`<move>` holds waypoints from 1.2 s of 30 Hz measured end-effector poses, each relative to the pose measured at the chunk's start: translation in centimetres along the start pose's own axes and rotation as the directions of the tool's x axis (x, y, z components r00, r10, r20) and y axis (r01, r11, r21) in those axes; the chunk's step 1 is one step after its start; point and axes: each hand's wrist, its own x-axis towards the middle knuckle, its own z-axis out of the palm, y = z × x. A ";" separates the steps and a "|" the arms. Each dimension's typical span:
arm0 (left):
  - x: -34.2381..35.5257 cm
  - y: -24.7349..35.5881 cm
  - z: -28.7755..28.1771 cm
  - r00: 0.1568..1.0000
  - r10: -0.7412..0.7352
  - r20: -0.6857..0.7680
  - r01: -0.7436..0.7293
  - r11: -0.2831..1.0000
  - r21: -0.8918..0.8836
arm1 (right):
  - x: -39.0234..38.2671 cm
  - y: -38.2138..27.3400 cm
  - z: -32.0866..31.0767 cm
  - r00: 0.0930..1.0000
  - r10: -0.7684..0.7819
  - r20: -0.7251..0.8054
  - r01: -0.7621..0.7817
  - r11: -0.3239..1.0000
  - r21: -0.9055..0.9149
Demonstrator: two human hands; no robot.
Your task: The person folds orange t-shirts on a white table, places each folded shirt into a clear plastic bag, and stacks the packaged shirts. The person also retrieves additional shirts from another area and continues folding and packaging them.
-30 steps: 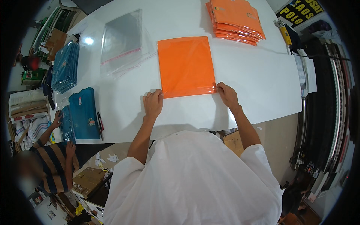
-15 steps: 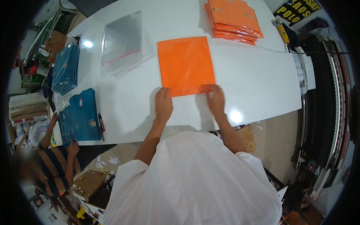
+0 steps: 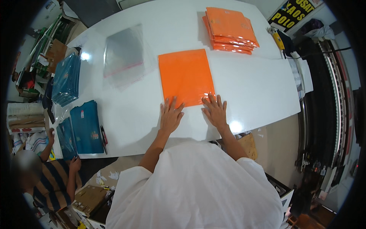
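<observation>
A flat orange packet in a clear bag (image 3: 185, 75) lies in the middle of the white table (image 3: 259, 87). My left hand (image 3: 170, 115) rests flat on the table with spread fingers, its fingertips on the packet's near edge. My right hand (image 3: 215, 110) lies flat the same way at the packet's near right corner. Neither hand holds anything.
A stack of orange packets (image 3: 229, 28) sits at the far right. Empty clear bags (image 3: 124, 57) lie at the far left. Blue folded garments (image 3: 86, 126) and a bagged blue pile (image 3: 66, 78) line the left edge, where another person (image 3: 42, 171) sits low.
My hands slid inward along the packet's near edge from its two corners, then opened out flat with fingers spread.
</observation>
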 end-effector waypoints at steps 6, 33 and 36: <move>-1.9 -2.8 0.2 0.970 -0.107 -0.217 0.117 0.992 0.037 | 0.6 -2.7 1.3 0.992 0.090 -0.089 -0.098 0.991 -0.088; -2.5 -0.7 0.3 0.873 -0.461 -0.159 0.477 0.875 0.081 | 37.8 15.7 -23.6 0.754 0.627 -0.196 0.274 -0.029 0.961; -1.4 -0.2 0.1 0.876 -0.468 -0.113 0.477 0.876 0.073 | 38.0 23.4 -14.6 0.754 0.653 -0.066 0.244 -0.187 0.952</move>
